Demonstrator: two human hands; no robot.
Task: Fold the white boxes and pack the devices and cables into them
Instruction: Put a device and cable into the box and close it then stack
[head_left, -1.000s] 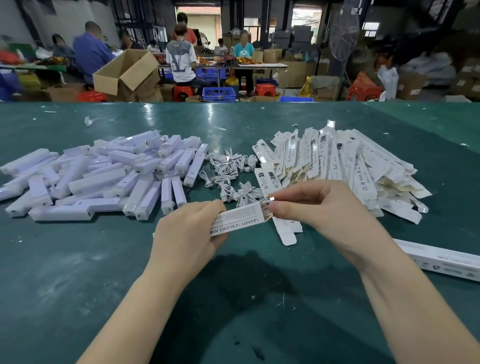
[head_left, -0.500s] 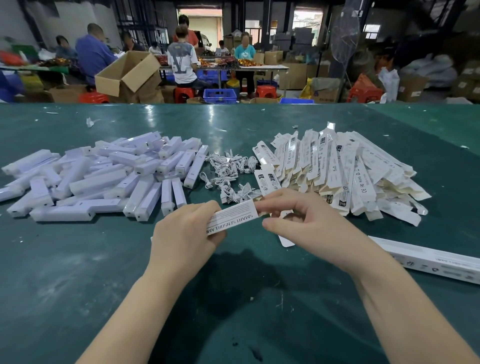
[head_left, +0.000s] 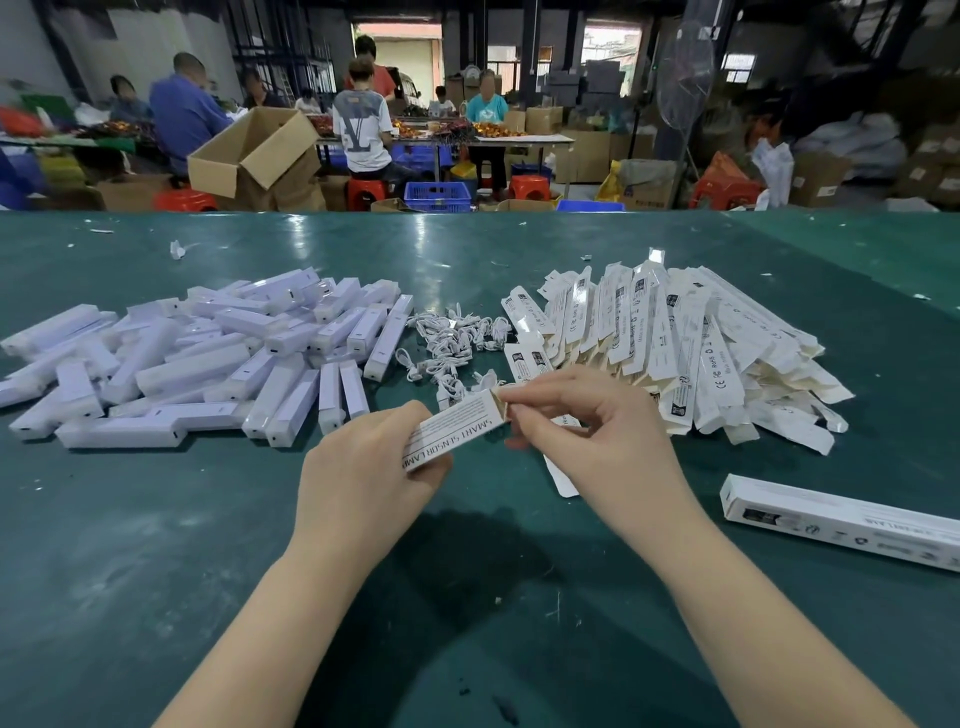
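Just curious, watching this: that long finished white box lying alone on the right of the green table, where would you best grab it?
Probably at the near end of the long white printed cardboard box, coming from above with the right hand. It lies flat and alone, narrow enough for fingers to span its long sides, and that end lies nearest the hand.

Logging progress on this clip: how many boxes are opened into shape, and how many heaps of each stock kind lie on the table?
Shaped boxes: 2, the held box and the lying box at the right
Device heap: 1
Cable heap: 1
Flat box heap: 1
Total: 5
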